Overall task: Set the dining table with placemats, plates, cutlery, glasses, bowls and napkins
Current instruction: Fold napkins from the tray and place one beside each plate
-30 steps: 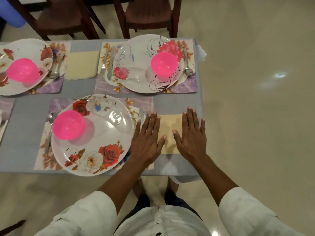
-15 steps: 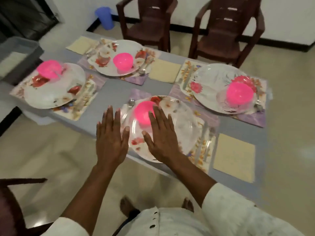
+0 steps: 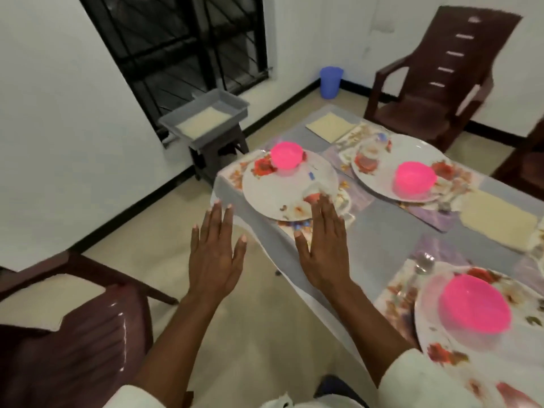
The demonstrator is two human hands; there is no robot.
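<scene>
The grey-clothed table (image 3: 379,231) carries floral plates on patterned placemats, each with a pink bowl: a far-left plate (image 3: 282,198) with bowl (image 3: 286,156), a back plate (image 3: 400,163) with bowl (image 3: 415,178), and a near-right plate (image 3: 471,360) with bowl (image 3: 474,304). Beige napkins lie at the far corner (image 3: 329,125) and at the right (image 3: 497,222). My left hand (image 3: 216,254) hovers flat over the floor, left of the table edge, holding nothing. My right hand (image 3: 326,248) is stretched flat over the table's near edge, fingertips by the far-left plate.
A grey tray (image 3: 206,119) holding beige napkins sits on a dark stool by the window. Brown plastic chairs stand at the near left (image 3: 73,343) and behind the table (image 3: 441,83). A blue bin (image 3: 331,82) is against the far wall.
My view has swung left along the table. Both hands left the napkin at the right end, passed over the near plate, and now reach toward the left end, still flat and holding nothing.
</scene>
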